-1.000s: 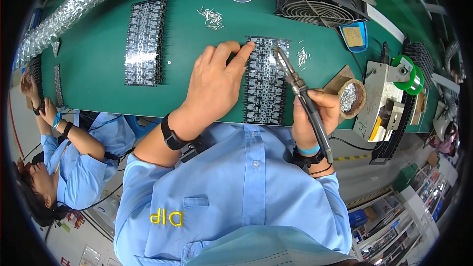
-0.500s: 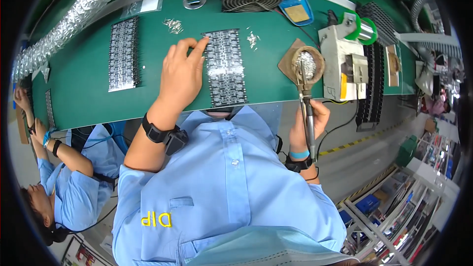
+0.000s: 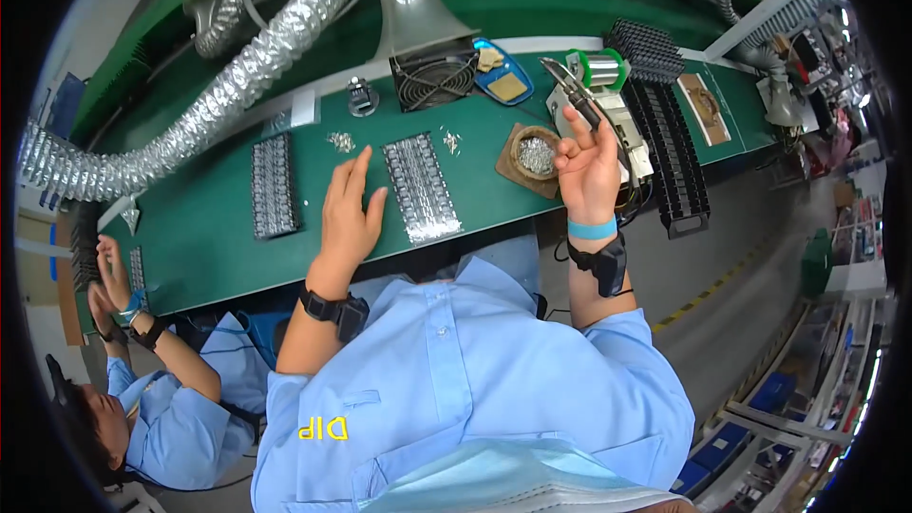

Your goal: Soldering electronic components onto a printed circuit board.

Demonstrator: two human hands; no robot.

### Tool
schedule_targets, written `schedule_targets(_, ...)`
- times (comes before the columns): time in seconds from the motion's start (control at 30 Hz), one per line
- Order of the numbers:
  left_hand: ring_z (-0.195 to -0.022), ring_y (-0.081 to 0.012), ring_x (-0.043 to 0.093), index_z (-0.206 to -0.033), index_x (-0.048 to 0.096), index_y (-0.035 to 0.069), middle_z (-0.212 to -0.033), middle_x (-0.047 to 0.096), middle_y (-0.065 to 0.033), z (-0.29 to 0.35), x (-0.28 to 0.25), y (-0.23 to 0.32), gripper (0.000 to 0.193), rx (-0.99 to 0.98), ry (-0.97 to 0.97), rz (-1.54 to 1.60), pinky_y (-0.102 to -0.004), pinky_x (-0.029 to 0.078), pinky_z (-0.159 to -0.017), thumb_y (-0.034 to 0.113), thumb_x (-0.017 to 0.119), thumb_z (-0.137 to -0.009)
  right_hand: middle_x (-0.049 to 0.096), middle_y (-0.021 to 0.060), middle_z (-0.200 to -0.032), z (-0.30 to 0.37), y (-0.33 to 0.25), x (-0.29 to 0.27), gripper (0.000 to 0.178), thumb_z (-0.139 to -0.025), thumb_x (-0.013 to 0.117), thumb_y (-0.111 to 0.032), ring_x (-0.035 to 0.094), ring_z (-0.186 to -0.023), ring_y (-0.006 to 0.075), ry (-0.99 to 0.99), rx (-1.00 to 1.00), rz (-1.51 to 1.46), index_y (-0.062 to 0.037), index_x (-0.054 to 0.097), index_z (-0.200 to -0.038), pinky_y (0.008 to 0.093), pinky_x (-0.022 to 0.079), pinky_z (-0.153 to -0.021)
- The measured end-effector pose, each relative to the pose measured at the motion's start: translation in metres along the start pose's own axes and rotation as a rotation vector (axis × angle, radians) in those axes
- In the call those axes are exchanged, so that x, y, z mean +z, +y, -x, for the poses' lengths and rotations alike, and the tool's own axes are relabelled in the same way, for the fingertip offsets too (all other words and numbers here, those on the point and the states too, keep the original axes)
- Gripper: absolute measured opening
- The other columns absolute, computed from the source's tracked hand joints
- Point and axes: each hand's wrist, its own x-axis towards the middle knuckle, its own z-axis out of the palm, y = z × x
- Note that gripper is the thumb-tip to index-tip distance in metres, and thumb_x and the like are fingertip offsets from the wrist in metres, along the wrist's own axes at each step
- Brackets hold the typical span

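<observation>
My left hand (image 3: 350, 214) has its fingers stretched out, holding nothing, just left of a dark panel of small circuit boards (image 3: 418, 185) on the green bench. My right hand (image 3: 587, 166) is raised at the right, its fingers about the dark handle of a soldering iron (image 3: 576, 95) pointing up and away. Below and left of that hand, a round brown bowl (image 3: 520, 154) of silvery bits sits on a brown square pad (image 3: 510, 171). Small metal pins (image 3: 451, 142) lie beyond the panel, with another little heap of pins (image 3: 340, 141) farther left.
Another stack of board panels (image 3: 275, 185) lies to the left. A fan (image 3: 432, 81), a blue sponge tray (image 3: 503, 74), a solder reel (image 3: 598, 68) and black racks (image 3: 665, 142) stand along the back and right. A silver duct (image 3: 256, 71) hangs over the left; a co-worker (image 3: 180, 432) sits there.
My left hand has drawn off the panel's edge, its fingers straightening. My right hand has risen from below the bench edge, lifting the soldering iron out of the bowl. The view has shifted.
</observation>
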Motion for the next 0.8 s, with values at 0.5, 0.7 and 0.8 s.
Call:
schedule_targets(0.5,-0.102,-0.0321,0.064,-0.125,0.069,0.008,-0.112,0.066,-0.0112,0.050,-0.007,-0.029,0.037,0.094,0.134,0.269,-0.0423,0.053,-0.088,0.014,0.073,-0.089,0.062,0.0063,-0.130,-0.007,0.016,-0.095,0.042,-0.108,0.051,-0.024,0.056,-0.088,0.0106,-0.117,-0.309,0.624,-0.0049,0.051,-0.145,0.0248,0.045,-0.078)
schedule_targets(0.7,-0.099,-0.0289,0.061,-0.123,0.070,0.008,-0.109,0.065,-0.0088,0.053,-0.009,-0.028,0.034,0.029,0.038,0.207,-0.0400,0.051,-0.089,0.021,0.071,-0.092,0.067,0.0074,-0.118,0.046,0.035,0.014,0.042,-0.106,0.056,-0.020,0.053,-0.085,0.0087,0.062,-0.446,0.998,-0.0005,0.053,-0.143,0.0243,0.043,-0.071)
schedule_targets(0.8,-0.097,-0.0288,0.061,-0.118,0.071,0.008,-0.106,0.065,-0.0083,0.053,-0.011,-0.030,0.032,0.041,0.012,0.219,-0.0411,0.050,-0.088,0.022,0.073,-0.089,0.068,0.0065,-0.113,0.064,0.033,0.026,0.040,-0.107,0.054,-0.018,0.052,-0.080,0.0064,0.065,-0.511,1.112,-0.0018,0.053,-0.145,0.0223,0.041,-0.068)
